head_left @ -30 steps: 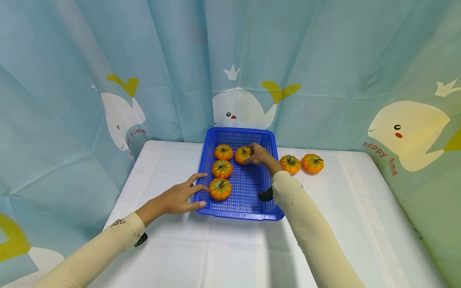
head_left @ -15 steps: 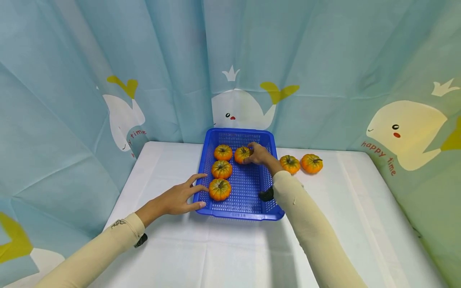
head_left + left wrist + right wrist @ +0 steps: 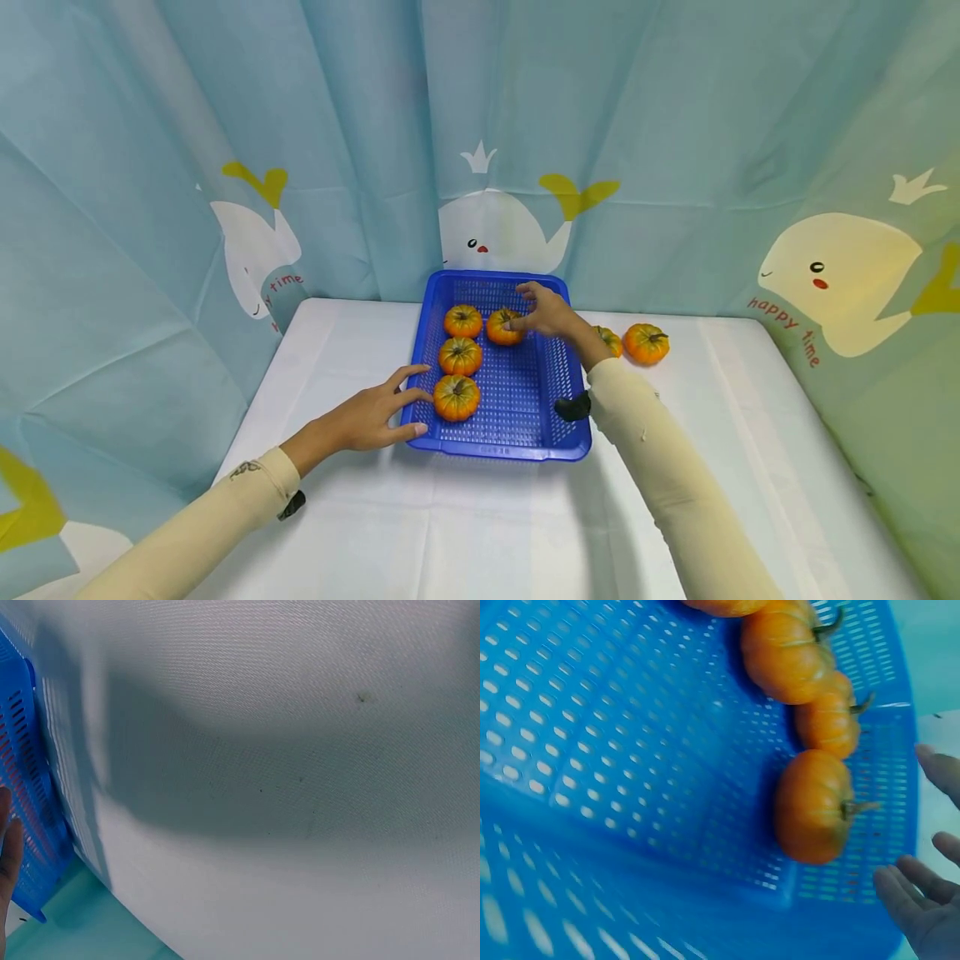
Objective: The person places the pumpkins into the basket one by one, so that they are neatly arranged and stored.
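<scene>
In the head view a blue plastic basket (image 3: 498, 452) holds several small orange pumpkins. Three form a column along its left side: a rear pumpkin (image 3: 462, 321), a middle pumpkin (image 3: 460, 357) and a front pumpkin (image 3: 456, 398). Beside the rear one sits another pumpkin (image 3: 504, 327), at the back of the basket. My right hand (image 3: 551, 312) hovers over that pumpkin's right side, fingers spread; the right wrist view shows the fingers apart from the nearest pumpkin (image 3: 814, 806). My left hand (image 3: 375, 414) lies at the basket's left rim, fingers extended and thumb apart, holding nothing.
Right of the basket, on the white-covered table (image 3: 720, 433), are two more pumpkins: one partly hidden pumpkin (image 3: 611, 340) behind my right forearm and one fully visible pumpkin (image 3: 647, 343). A blue curtain (image 3: 360, 167) with whale prints stands behind the table and along its sides.
My right hand has let go of the back pumpkin, its fingers opening and lifting to the right. That pumpkin stays in the basket. The left hand has kept its place.
</scene>
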`<action>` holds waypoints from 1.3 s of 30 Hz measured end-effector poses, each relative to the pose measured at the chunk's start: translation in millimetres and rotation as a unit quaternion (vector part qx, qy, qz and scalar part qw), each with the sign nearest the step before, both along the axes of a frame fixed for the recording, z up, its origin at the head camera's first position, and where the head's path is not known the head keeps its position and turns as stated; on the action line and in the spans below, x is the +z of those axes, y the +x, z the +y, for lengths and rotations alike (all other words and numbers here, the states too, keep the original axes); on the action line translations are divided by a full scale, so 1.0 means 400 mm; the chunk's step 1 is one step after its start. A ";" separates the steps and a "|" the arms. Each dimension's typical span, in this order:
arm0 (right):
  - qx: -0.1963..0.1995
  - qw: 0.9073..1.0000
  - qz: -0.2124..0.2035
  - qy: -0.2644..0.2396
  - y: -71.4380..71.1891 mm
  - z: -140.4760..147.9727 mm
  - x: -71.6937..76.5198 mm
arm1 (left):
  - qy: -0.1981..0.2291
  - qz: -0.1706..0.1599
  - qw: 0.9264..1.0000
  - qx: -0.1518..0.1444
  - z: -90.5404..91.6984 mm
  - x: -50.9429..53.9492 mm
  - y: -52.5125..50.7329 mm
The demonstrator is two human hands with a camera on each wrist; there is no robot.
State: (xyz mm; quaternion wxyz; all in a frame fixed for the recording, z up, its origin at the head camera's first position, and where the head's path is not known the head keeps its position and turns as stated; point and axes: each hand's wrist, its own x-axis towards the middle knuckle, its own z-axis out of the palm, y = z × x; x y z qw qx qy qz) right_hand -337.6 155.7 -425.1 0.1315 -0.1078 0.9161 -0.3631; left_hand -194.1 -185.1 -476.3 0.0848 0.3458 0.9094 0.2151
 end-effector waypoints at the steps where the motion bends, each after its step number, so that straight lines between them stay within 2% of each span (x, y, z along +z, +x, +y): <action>1: 0.005 1.000 0.003 -0.006 0.003 0.006 0.007 | -0.001 0.001 1.000 0.000 0.000 0.000 0.000; 7: 0.041 0.998 0.032 -0.034 0.026 0.053 0.048 | 0.004 -0.003 1.000 0.002 0.001 0.001 0.001; 15: 0.043 0.998 0.042 -0.032 0.070 0.142 0.074 | 0.012 0.009 1.000 -0.005 -0.004 -0.005 0.001; 27: 0.024 0.998 0.047 -0.023 0.113 0.310 0.060 | 0.012 0.003 1.000 0.003 -0.001 -0.004 0.003; 31: 0.011 0.999 0.050 -0.015 0.119 0.364 0.043 | 0.011 0.004 1.000 0.002 -0.001 -0.003 0.003; 39: -0.040 0.997 0.055 0.021 0.121 0.458 -0.002 | 0.010 0.001 1.000 0.001 -0.001 -0.003 0.003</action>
